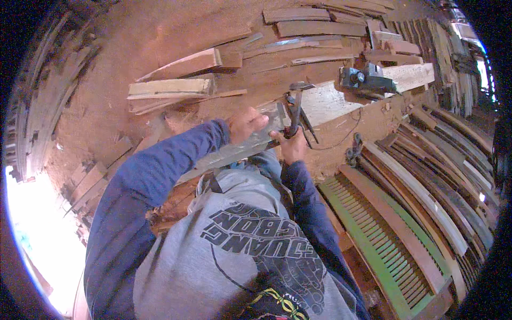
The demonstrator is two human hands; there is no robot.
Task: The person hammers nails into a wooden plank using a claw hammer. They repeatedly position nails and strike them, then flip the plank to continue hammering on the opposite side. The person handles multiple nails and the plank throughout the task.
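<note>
My right hand (292,146) is closed around the dark lower end of a hammer (296,109), whose metal head points away from me. To its left my left hand (247,125) is closed over a long greyish wooden plank (234,151). What its fingers hold, if anything, is too small to make out. The plank runs across in front of my body. Beside the hammer, thin dark metal tools (310,127) lie at the edge of a pale board (326,101); their kind is unclear.
A dark electric planer (368,80) stands on the pale board, with a cord (352,132) trailing below. Cut timber blocks (173,88) lie beyond my left hand. At right are a green slatted panel (368,234) and stacked planks (421,192). More boards (320,29) lie at the back.
</note>
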